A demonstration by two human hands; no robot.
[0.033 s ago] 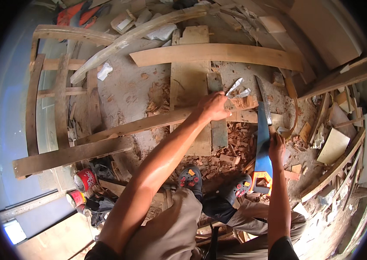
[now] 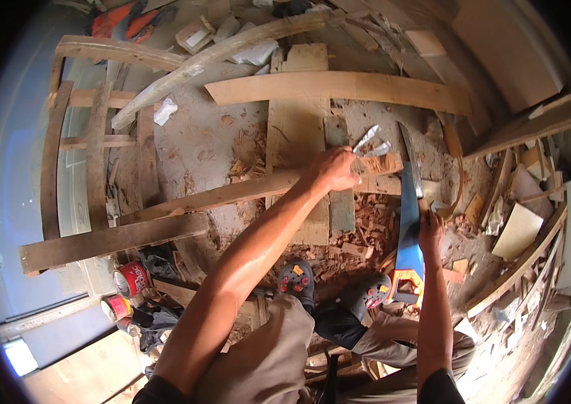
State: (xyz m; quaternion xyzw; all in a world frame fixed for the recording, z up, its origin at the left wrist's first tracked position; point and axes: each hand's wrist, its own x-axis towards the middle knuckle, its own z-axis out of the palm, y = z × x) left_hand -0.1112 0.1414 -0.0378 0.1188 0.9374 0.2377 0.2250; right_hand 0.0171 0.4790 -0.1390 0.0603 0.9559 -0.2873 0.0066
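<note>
My left hand (image 2: pixel 334 168) is closed around a long wooden plank (image 2: pixel 231 193), close to its right end. The plank runs from the lower left across other boards. My right hand (image 2: pixel 431 232) is wrapped round the handle of a long-bladed knife (image 2: pixel 411 161), its narrow metal blade pointing away from me. Just left of that hand is a handsaw (image 2: pixel 408 236) with a blue blade and an orange-yellow handle, which lies nearest my right shoe. The saw's far tip is beside the plank's end. Under my left hand a short grey-brown board (image 2: pixel 341 209) lies crosswise.
A wide board (image 2: pixel 299 128) lies beneath the plank, with a curved-looking board (image 2: pixel 339 86) across its far part. Reddish wood chips (image 2: pixel 373 222) cover the ground ahead of my shoes. A wooden frame (image 2: pixel 97 155) stands left, red cans (image 2: pixel 130 277) below it. Scrap wood (image 2: pixel 521 229) is piled right.
</note>
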